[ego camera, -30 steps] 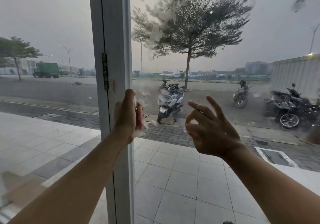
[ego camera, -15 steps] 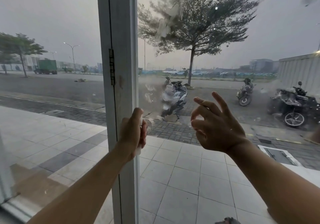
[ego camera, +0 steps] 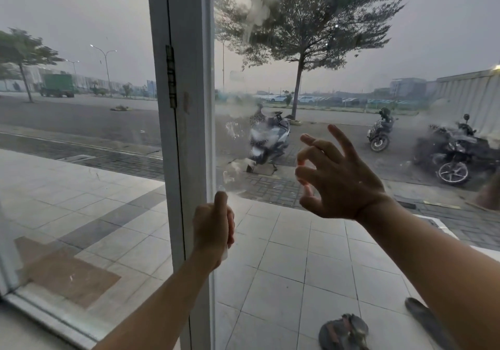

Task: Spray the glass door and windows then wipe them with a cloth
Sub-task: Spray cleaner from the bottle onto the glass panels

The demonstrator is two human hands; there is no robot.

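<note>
Head view looks down two bare forearms at two glass panes, the left pane (ego camera: 81, 160) and the right pane (ego camera: 405, 38), parted by one upright white frame (ego camera: 186, 79) of smooth painted metal with one dull hinge (ego camera: 171, 76).

The left hand (ego camera: 213, 230) is clenched round a small pale spray bottle (ego camera: 225, 252), one finger on top. It sits at the right pane's left edge, just beside the frame. The hand hides most of the bottle, so I cannot tell what is in it.

The right hand (ego camera: 338, 181) is up near the glass, grasping nothing, two fingers straight and the rest loosely curled.

Milky, beaded spray marks the right pane in three patches: one high up (ego camera: 257, 8), one at mid height (ego camera: 261, 135), one toward the right edge (ego camera: 446, 144).

Outside stand three motorbikes (ego camera: 380, 130) and a tree (ego camera: 300, 38). Two dark sandals (ego camera: 343, 332) lie on the pale square tiles.
</note>
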